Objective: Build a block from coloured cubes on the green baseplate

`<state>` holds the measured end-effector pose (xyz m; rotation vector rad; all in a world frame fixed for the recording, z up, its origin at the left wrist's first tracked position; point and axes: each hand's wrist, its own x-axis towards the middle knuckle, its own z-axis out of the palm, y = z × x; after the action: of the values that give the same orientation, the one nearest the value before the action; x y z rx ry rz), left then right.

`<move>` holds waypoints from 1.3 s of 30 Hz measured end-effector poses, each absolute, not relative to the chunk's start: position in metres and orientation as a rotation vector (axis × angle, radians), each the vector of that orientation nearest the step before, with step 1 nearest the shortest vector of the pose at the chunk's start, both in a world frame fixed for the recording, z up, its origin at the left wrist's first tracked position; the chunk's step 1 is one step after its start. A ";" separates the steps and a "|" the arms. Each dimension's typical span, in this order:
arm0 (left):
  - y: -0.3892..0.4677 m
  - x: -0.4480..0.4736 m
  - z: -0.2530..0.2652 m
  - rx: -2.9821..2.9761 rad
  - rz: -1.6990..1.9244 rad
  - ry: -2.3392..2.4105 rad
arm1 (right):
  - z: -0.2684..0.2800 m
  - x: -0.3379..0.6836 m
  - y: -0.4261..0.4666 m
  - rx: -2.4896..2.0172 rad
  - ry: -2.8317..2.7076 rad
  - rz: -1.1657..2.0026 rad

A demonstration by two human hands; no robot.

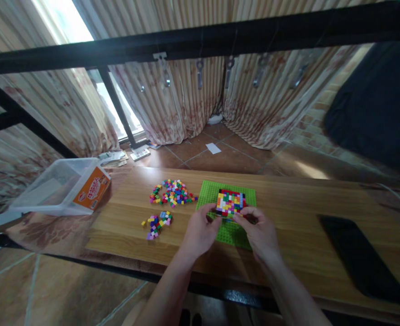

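Note:
A block of small building bricks (pixel 230 202) in many colours, with red and black along its far edge, is over the green studded baseplate (pixel 208 192). My left hand (pixel 202 230) grips its near left corner, thumb and fingers closed on the edge. At the near right corner, the fingers of my right hand (pixel 260 230) are closed on it too. Whether the block rests on the baseplate or is held just above it, I cannot tell. My fingertips partly hide its near edge.
Left of the baseplate lie a large pile of loose bricks (pixel 176 194) and a smaller pile (pixel 156 225) on the wooden table (pixel 125 235). A clear plastic bin (pixel 54 188) with an orange label stands farther left. A dark flat panel (pixel 359 256) lies at the right.

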<state>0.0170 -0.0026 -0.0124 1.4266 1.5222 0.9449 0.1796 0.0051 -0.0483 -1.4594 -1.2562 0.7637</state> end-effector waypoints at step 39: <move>-0.002 0.040 -0.036 1.459 1.073 1.181 | -0.032 0.233 0.008 -2.111 -1.820 0.344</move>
<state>0.0400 -0.0018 -0.0362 1.4588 1.1806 1.0731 0.2326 0.0082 -0.0321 -2.1106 -1.8201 0.3445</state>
